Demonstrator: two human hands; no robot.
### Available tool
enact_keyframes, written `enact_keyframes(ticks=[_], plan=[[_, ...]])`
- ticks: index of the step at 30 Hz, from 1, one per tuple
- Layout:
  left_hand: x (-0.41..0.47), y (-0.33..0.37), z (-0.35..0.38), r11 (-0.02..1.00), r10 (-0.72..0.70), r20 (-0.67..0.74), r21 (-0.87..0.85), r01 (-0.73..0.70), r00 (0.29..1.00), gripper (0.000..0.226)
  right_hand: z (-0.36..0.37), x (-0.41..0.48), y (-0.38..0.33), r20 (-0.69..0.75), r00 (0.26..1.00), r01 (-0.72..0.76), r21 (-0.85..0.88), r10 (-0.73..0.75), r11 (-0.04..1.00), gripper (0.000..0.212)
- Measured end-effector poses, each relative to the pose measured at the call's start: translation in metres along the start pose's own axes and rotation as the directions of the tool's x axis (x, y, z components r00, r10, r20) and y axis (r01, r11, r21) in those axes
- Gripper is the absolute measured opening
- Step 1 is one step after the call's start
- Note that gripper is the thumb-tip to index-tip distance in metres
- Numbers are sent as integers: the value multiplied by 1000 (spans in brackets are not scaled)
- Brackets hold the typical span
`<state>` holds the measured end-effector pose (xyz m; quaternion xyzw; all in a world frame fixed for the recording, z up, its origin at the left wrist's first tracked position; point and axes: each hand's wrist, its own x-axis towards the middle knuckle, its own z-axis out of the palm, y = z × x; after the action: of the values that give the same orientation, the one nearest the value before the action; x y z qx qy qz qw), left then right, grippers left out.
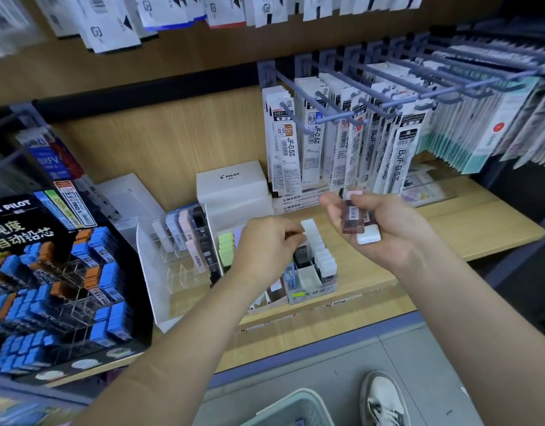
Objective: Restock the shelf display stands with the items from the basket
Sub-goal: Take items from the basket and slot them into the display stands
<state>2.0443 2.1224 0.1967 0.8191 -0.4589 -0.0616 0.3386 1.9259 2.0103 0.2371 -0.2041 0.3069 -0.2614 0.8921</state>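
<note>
My right hand [385, 224] holds a small stack of lead-refill cases [354, 216] over the wooden shelf: a dark translucent one with a barcode on top, a white one [369, 235] beneath. My left hand [266, 241] reaches into a small white display stand [309, 279] with divided slots. Its fingers are curled at a white case [311, 230] standing in a slot; whether they pinch something is hidden. Green cases [226, 245] show left of that hand. The basket [291, 408] sits on the floor at the bottom edge.
A clear acrylic stand [179, 256] with refill cases stands left of the white one. A black Pilot display [59, 272] of blue and orange cases fills the left. A white Pilot box [234, 186] sits behind. Refill packs hang on hooks [357, 118] above. A shoe [383, 398] is beside the basket.
</note>
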Motion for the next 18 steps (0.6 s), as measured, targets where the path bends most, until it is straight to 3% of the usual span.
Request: enact_keyframes(ticks=[3, 10, 16, 18], plan=[[3, -5, 8, 995, 19, 34, 97, -22, 999, 17, -6, 5, -2, -25, 1000, 1, -22, -2, 1000, 11], [6, -16, 27, 988, 29, 48, 150, -35, 998, 13, -11, 9, -4, -2, 999, -33, -104, 33, 994, 7], [6, -20, 36, 845, 147, 115, 501, -185, 982, 20, -4, 3, 2, 66, 997, -23, -79, 29, 997, 16], [2, -12, 30, 860, 132, 114, 482, -171, 985, 27, -2, 2, 5, 70, 997, -9, -83, 15, 997, 20]])
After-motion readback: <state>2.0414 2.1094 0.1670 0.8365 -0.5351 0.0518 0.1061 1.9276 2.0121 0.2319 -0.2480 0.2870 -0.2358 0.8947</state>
